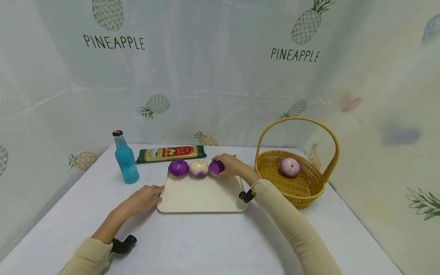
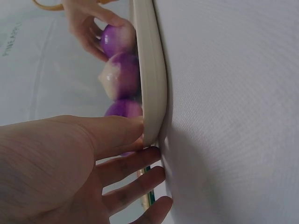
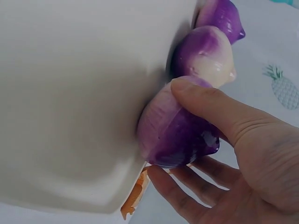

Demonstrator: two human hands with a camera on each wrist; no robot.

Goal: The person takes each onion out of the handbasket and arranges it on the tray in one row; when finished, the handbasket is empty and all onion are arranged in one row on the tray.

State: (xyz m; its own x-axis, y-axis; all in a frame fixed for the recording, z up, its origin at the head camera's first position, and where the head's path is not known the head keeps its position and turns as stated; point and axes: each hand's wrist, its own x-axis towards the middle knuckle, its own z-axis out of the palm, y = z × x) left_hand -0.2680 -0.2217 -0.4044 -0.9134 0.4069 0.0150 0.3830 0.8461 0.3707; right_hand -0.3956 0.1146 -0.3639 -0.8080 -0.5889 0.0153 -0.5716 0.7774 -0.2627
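Held onion: the purple onion (image 1: pixel 214 168) sits inside the right grip (image 1: pixel 231 165), at the far edge of the tray (image 1: pixel 203 196)
Right grip: pinching the purple onion, thumb laid over its top and fingers curled round its other side
Left grip: the left grip (image 1: pixel 142 199) is spread, its thumb and fingertips against the tray's left edge
Tray: cream and shallow; right of the left grip, reaching under the right one; flat on the white counter (image 1: pixel 165 244)
Onion row: a pale onion (image 1: pixel 198 169) with purple patches just left of the right grip; a deep-purple onion (image 1: pixel 178 168) next along, farther left
Packet: a green-ended packet (image 1: pixel 172 153) lies left of the right grip and beyond the row
Blue bottle: the bottle (image 1: pixel 126 162) stands upright, beyond the left grip and a little to its left
Basket: the yellow woven basket (image 1: pixel 298 198) stands right of the right grip; a pink onion (image 1: pixel 290 167) rests in it
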